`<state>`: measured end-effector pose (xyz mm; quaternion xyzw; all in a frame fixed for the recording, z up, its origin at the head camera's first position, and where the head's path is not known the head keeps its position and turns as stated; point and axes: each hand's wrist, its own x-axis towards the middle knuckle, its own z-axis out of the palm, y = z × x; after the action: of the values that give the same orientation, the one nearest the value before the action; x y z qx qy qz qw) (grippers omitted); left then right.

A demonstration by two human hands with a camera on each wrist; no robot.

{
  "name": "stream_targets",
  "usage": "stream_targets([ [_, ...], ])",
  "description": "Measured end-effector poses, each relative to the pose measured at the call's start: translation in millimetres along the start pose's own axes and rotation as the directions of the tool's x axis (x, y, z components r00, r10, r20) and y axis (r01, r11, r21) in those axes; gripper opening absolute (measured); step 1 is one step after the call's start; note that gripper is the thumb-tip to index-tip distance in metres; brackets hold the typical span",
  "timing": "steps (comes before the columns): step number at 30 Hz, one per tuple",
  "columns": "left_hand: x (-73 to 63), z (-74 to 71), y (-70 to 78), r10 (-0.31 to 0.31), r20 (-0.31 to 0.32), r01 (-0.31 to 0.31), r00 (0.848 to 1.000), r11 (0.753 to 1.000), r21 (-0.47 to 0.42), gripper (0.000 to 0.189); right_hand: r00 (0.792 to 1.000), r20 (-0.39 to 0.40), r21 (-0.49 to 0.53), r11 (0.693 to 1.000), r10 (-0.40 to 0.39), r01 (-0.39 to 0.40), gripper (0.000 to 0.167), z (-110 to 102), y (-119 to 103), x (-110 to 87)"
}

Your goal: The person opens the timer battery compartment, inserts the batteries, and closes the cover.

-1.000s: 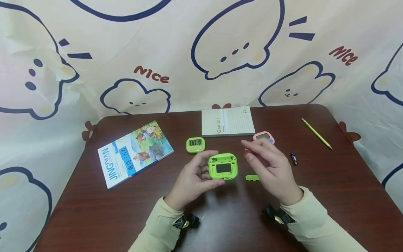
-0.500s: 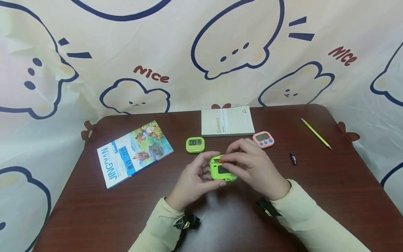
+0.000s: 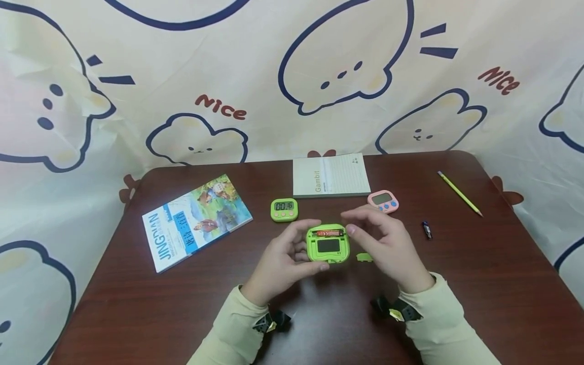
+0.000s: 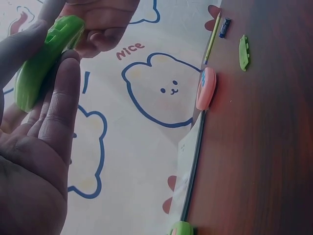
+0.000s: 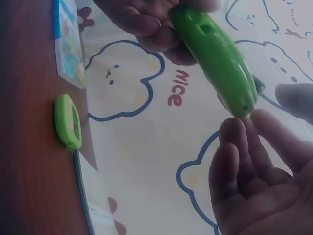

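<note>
My left hand (image 3: 285, 258) grips a green digital timer (image 3: 328, 251) between thumb and fingers, its back turned up towards the head camera. An orange-red battery (image 3: 329, 233) lies in the uncovered slot along the timer's upper side. Empty of any object, my right hand (image 3: 388, 246) is at the timer's right edge; in the right wrist view its fingertips (image 5: 232, 128) come right up to the end of the green case, the thumb held apart. On the table, partly behind the right hand, is a small green battery cover (image 3: 364, 257).
A dark battery (image 3: 426, 230) and a yellow-green pencil (image 3: 460, 193) lie to the right. Behind the hands are a second green timer (image 3: 284, 210) with a lit display, a pink timer (image 3: 383, 202) and a notebook (image 3: 331, 176). A colourful book (image 3: 197, 223) lies at the left.
My right hand has brought the orange-red battery from the right into the timer's slot, let go of it and drawn back slightly right. My left hand still holds the timer in nearly the same place.
</note>
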<state>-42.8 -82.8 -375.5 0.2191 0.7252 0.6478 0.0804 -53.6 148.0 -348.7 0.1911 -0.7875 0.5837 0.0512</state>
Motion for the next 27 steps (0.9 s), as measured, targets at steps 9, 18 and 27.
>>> stream_targets([
  [9,0.4,1.3,0.3,0.009,0.010,-0.009,1.000,1.000,-0.001,0.074,0.998,0.056,0.066,0.998,0.020,-0.024,0.019,-1,4,-2.5],
  [18,0.6,1.0,-0.3,0.016,0.021,-0.017,1.000,1.000,0.018,0.074,0.991,0.060,0.099,0.987,0.124,-0.129,0.022,-1,10,-4.4],
  [27,-1.1,1.6,-1.3,0.040,-0.003,-0.040,0.999,0.997,0.067,0.074,0.985,0.035,0.087,0.982,0.168,-0.170,0.019,4,10,-5.2],
])
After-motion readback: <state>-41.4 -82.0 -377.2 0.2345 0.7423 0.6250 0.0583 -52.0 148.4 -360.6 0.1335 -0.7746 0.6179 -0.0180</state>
